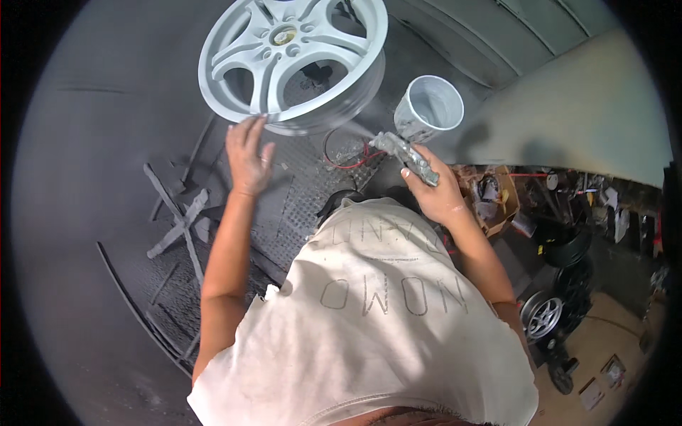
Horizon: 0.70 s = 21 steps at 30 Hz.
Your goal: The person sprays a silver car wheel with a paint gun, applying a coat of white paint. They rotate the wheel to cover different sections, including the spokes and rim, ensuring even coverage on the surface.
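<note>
A white five-spoke car wheel (273, 57) is tilted in front of me at the top of the view. My left hand (247, 156) is raised at its near edge, fingers stretched and a little apart, holding nothing. The fingertips overlap the rim; whether they touch it I cannot tell. My right hand (435, 188) is closed around a paint-smeared spray gun (406, 156). Its nozzle points left toward the lower side of the wheel, and a pale mist streaks out from it. Most of the gun's handle is hidden in my palm.
Beyond the gun stands a white bucket (410, 121). A thin red hose (344, 167) loops over the textured floor mat (291, 192). At left lies a grey cross-shaped stand (181, 216). A cluttered cardboard box (508, 195) and another wheel (542, 316) are at right.
</note>
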Each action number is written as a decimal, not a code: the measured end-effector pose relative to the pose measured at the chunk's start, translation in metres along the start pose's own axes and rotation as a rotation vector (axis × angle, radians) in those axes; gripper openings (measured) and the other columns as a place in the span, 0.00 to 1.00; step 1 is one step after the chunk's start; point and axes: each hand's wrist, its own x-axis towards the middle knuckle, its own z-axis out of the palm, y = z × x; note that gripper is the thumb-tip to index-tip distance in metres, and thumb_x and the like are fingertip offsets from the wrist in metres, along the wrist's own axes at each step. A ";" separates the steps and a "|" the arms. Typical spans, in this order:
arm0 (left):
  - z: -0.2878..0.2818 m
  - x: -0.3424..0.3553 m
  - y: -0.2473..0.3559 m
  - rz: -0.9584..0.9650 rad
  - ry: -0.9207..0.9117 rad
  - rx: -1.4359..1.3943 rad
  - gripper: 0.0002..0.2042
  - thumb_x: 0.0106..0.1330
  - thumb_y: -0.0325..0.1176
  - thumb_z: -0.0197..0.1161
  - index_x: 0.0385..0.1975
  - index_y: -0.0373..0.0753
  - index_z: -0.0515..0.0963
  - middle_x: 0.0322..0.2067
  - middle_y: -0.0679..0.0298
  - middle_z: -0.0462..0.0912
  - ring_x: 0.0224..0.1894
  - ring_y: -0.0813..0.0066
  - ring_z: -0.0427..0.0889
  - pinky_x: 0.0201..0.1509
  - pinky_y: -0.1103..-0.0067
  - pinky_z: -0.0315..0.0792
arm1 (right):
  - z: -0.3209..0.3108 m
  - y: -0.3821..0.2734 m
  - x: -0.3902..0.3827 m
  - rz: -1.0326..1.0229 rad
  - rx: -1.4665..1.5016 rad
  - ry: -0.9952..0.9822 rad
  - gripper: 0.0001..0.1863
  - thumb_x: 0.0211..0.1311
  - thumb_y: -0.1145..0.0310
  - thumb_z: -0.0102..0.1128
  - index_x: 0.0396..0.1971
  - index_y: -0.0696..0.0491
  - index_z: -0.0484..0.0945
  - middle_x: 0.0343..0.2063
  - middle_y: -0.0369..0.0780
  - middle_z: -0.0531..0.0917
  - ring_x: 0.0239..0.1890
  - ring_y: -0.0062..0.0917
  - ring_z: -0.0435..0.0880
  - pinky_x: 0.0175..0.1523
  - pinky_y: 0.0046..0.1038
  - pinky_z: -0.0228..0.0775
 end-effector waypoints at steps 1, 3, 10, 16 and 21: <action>0.002 0.002 0.018 -0.001 -0.017 -0.035 0.28 0.59 0.38 0.67 0.62 0.43 0.74 0.60 0.56 0.74 0.64 0.52 0.70 0.72 0.52 0.57 | -0.001 0.003 0.002 0.000 -0.005 0.048 0.26 0.65 0.65 0.65 0.61 0.57 0.74 0.53 0.52 0.82 0.57 0.44 0.81 0.62 0.35 0.71; 0.013 0.001 0.033 -0.077 -0.064 -0.050 0.27 0.63 0.39 0.64 0.64 0.44 0.73 0.58 0.54 0.74 0.63 0.50 0.70 0.73 0.52 0.55 | -0.005 0.007 0.010 0.001 -0.025 0.140 0.25 0.65 0.65 0.65 0.60 0.56 0.74 0.54 0.53 0.82 0.58 0.46 0.81 0.62 0.36 0.71; 0.027 -0.015 0.012 -0.085 -0.001 -0.021 0.23 0.73 0.40 0.52 0.66 0.41 0.73 0.61 0.51 0.72 0.64 0.49 0.68 0.74 0.58 0.55 | -0.016 0.035 0.032 0.027 0.009 0.306 0.24 0.64 0.66 0.64 0.60 0.54 0.74 0.46 0.54 0.85 0.51 0.48 0.84 0.56 0.37 0.74; 0.031 -0.025 -0.002 -0.066 0.015 -0.065 0.25 0.72 0.40 0.54 0.68 0.39 0.71 0.63 0.49 0.70 0.67 0.48 0.65 0.73 0.60 0.56 | 0.025 0.039 0.010 0.175 0.138 -0.009 0.27 0.63 0.65 0.67 0.62 0.55 0.74 0.53 0.49 0.83 0.57 0.36 0.82 0.63 0.32 0.70; 0.035 -0.027 -0.004 -0.057 0.028 -0.079 0.26 0.72 0.40 0.55 0.68 0.38 0.70 0.65 0.49 0.68 0.69 0.48 0.64 0.73 0.59 0.57 | 0.044 0.046 0.003 0.018 0.054 0.036 0.25 0.64 0.67 0.66 0.60 0.56 0.75 0.52 0.48 0.83 0.56 0.37 0.82 0.63 0.31 0.70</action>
